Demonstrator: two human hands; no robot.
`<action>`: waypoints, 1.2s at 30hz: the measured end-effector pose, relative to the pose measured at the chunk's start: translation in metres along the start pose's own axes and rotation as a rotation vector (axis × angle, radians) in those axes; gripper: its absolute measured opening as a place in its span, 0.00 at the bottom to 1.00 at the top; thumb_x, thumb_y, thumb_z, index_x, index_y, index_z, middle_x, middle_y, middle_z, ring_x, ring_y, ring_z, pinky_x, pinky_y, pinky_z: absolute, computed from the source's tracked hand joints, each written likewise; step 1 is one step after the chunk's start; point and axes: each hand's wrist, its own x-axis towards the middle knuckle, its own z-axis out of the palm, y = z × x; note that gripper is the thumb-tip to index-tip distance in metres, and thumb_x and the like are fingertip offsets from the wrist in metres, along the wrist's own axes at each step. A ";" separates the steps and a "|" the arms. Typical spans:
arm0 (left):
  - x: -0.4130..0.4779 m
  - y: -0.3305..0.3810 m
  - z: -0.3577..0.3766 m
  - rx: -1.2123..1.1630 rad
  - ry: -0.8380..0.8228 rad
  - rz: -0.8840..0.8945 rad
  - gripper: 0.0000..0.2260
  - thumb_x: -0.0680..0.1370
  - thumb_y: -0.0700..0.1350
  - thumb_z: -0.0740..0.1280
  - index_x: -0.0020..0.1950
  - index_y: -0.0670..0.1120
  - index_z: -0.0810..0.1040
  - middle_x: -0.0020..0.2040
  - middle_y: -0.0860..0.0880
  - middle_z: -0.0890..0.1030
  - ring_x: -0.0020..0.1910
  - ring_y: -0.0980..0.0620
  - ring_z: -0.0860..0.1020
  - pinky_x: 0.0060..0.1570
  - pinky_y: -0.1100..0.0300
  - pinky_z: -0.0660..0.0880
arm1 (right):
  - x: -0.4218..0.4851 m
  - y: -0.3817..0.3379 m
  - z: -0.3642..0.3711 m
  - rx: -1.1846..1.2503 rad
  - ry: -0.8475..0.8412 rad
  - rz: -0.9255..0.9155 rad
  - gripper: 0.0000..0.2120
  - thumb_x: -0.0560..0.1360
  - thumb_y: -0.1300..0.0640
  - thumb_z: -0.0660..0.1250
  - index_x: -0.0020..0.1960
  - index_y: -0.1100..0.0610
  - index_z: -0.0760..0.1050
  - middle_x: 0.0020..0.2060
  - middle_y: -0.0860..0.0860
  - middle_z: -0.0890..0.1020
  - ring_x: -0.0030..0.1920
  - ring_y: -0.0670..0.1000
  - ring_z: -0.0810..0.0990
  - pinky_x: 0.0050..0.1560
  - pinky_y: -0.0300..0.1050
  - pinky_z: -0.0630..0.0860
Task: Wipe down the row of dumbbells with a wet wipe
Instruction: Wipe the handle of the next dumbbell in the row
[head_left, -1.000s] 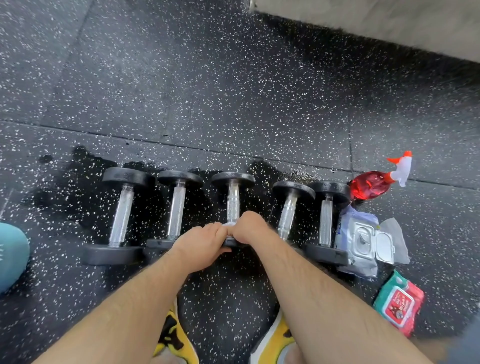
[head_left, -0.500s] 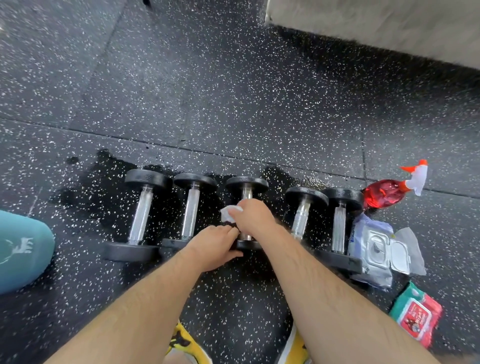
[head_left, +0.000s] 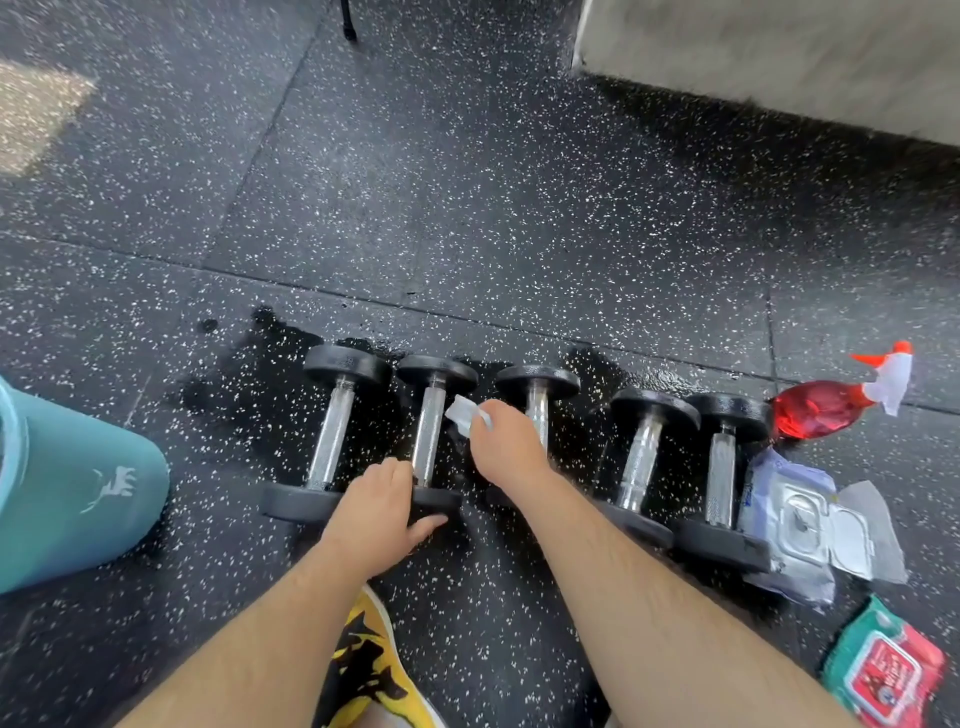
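Observation:
Several black dumbbells with chrome handles lie side by side on the speckled rubber floor. My right hand (head_left: 506, 444) is shut on a white wet wipe (head_left: 464, 411), held between the second dumbbell (head_left: 430, 439) and the middle dumbbell (head_left: 537, 387), over the middle one's handle. My left hand (head_left: 382, 506) rests on the near black head of the second dumbbell, fingers curled over it. The leftmost dumbbell (head_left: 332, 441) and two dumbbells on the right (head_left: 641, 457) (head_left: 722, 467) lie untouched.
An open pack of wipes (head_left: 810, 514) lies right of the row, a red spray bottle (head_left: 826, 410) behind it, a red-green wipe pack (head_left: 883, 670) nearer. A teal bottle (head_left: 67, 493) lies at left. A wet patch darkens the floor around the dumbbells. My yellow shoe (head_left: 369, 670) is below.
My right hand has slid with the wipe from the near end of the middle dumbbell's handle toward its far end. My left hand shifted left onto the second dumbbell's near head.

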 end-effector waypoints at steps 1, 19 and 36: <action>0.001 0.003 0.001 -0.006 0.001 -0.013 0.23 0.74 0.68 0.64 0.52 0.48 0.70 0.47 0.52 0.70 0.45 0.52 0.72 0.46 0.57 0.74 | -0.001 0.001 0.000 0.033 0.038 -0.001 0.09 0.83 0.53 0.57 0.59 0.52 0.72 0.47 0.48 0.79 0.42 0.49 0.78 0.39 0.46 0.73; -0.001 0.042 0.000 -0.711 -0.016 -0.490 0.37 0.60 0.73 0.73 0.58 0.53 0.65 0.53 0.58 0.71 0.51 0.58 0.73 0.49 0.59 0.75 | 0.026 -0.013 0.045 0.372 0.425 -0.009 0.03 0.76 0.55 0.65 0.44 0.51 0.77 0.44 0.45 0.79 0.44 0.46 0.76 0.46 0.44 0.74; 0.000 0.050 0.005 -0.654 0.049 -0.482 0.31 0.58 0.69 0.68 0.52 0.54 0.64 0.49 0.58 0.68 0.51 0.54 0.70 0.49 0.55 0.74 | 0.041 -0.015 0.068 0.397 0.478 0.089 0.11 0.75 0.59 0.65 0.35 0.60 0.72 0.42 0.51 0.74 0.38 0.52 0.73 0.41 0.46 0.71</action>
